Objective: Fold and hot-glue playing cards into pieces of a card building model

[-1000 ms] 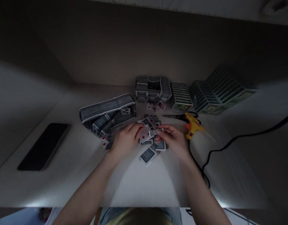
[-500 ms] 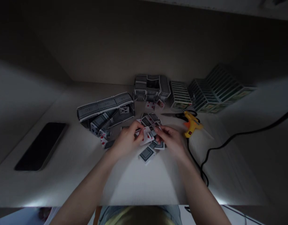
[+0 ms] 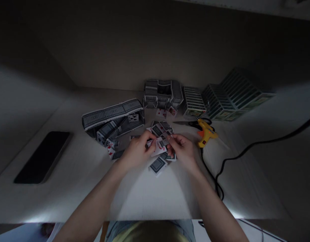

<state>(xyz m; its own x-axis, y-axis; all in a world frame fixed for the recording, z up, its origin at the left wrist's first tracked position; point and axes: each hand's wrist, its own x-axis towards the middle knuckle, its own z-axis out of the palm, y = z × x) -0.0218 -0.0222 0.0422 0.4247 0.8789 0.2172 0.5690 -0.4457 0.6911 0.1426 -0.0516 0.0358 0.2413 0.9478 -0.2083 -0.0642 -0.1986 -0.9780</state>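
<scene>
My left hand (image 3: 137,151) pinches a white playing card (image 3: 158,150) with a red 4 on its face between thumb and fingers. Opposite it, my right hand (image 3: 184,151) has its thumb and fingertips closed on the edge of a patterned-back playing card (image 3: 163,142), which overlaps the red one. Beneath and around both hands lies a loose pile of cards. One folded card, back side up (image 3: 157,165), lies nearest me, and another patterned card (image 3: 165,126) is just beyond my fingers.
At left are a long structure made of cards (image 3: 112,114) and a black phone (image 3: 42,157). A box-like card model (image 3: 163,94) and slatted card stacks (image 3: 194,101) stand along the back. To the right are a yellow glue gun (image 3: 206,133), black-handled scissors (image 3: 194,124) and a cable (image 3: 256,144).
The patterned card in my right hand has shifted slightly left over the red card, whose 4 now shows more clearly. Both hands stay in nearly the same place.
</scene>
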